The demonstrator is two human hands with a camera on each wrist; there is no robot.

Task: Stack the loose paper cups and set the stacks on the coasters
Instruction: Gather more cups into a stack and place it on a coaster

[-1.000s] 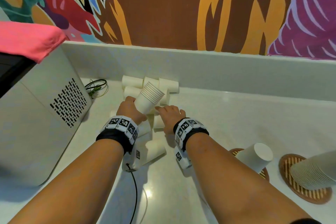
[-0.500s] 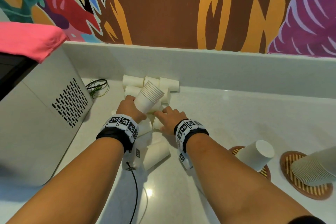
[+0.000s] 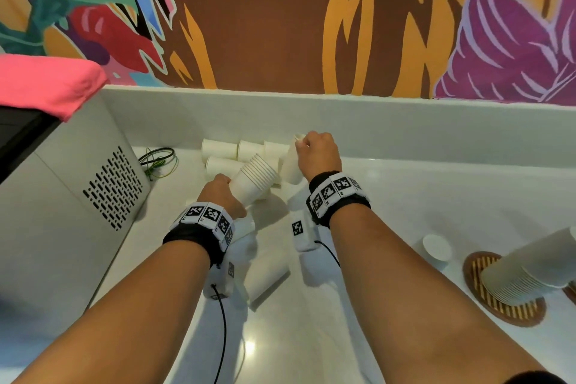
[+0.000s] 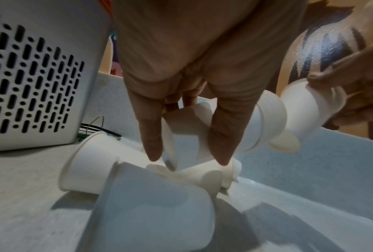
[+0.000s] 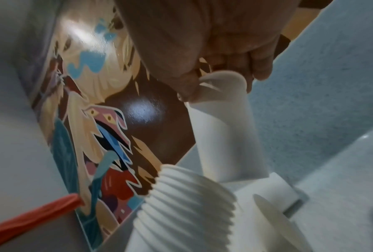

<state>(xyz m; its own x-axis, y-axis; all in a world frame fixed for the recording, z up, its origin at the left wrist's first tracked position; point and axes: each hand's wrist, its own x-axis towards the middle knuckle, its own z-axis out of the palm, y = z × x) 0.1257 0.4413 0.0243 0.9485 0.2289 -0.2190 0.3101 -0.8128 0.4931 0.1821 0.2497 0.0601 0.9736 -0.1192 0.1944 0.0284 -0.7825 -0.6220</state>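
From the head view, my left hand (image 3: pixel 222 195) grips the base end of a stack of nested cups (image 3: pixel 254 176), fingers wrapped round it, the stack tilted with its open rims pointing up and to the right. My right hand (image 3: pixel 318 154) is raised just right of those rims and pinches the rim of a single cup (image 3: pixel 291 165), which hangs bottom-down beside the stack's mouth. Loose cups (image 3: pixel 219 150) lie on their sides on the white surface (image 3: pixel 405 196) at the far wall, and another lies near my left wrist (image 3: pixel 268 277). On the right, a tall stack (image 3: pixel 530 268) leans on a round coaster (image 3: pixel 505 305); an upturned cup (image 3: pixel 436 248) stands just left of it. A white vented box (image 3: pixel 71 196) sits at the left under a pink cloth (image 3: pixel 46 81).

From the left wrist, my fingers (image 4: pixel 151 129) curl round the held stack (image 4: pixel 265 119). My right hand (image 4: pixel 354 85) holds the single cup (image 4: pixel 306 109) close to its ribbed rims. Loose cups (image 4: pixel 90 160) lie below on the surface.

From the right wrist, my thumb and fingers (image 5: pixel 261 68) pinch the cup's rim (image 5: pixel 224 80), squeezing it out of round. The cup body (image 5: pixel 226 141) hangs down just beside the ribbed mouth of the stack (image 5: pixel 187 204).
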